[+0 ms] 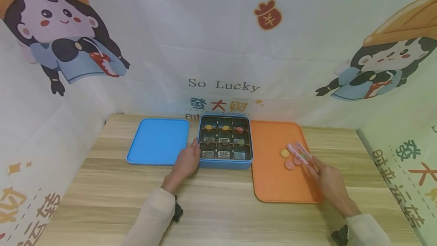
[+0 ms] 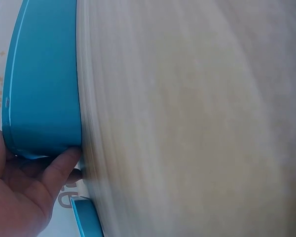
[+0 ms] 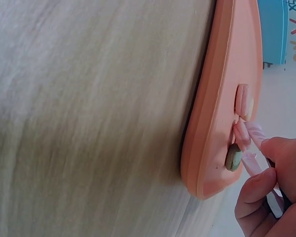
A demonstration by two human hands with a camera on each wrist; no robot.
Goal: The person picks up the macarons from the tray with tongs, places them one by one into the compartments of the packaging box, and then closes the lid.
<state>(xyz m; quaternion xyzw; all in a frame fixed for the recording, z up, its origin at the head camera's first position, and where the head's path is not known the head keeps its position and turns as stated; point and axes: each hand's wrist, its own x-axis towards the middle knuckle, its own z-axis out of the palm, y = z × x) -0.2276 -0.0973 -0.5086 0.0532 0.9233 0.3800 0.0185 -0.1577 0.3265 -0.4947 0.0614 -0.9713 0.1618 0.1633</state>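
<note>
My left hand (image 1: 187, 159) rests against the left side of a blue tin (image 1: 225, 165), fingers extended along its wall and touching near a lower corner in the left wrist view. Inside the tin, a dark divided insert holds two yellow macarons (image 1: 225, 128) and a pink one (image 1: 239, 129) in the back row, with a greenish one (image 1: 241, 143) in the right column. My right hand (image 1: 332, 185) grips pink tongs (image 1: 308, 167), their tips apart around a pink macaron (image 3: 242, 135) on the orange tray (image 1: 280, 189). A green macaron (image 3: 233, 157) sits beside the tips.
On the same tray lie a yellow macaron (image 1: 285, 153) and another pink macaron (image 1: 289, 165). Left of the tin is a flat blue lid (image 1: 158, 139). A printed white cloth (image 1: 164, 48) hangs behind the wooden table (image 1: 218, 200) and along both sides.
</note>
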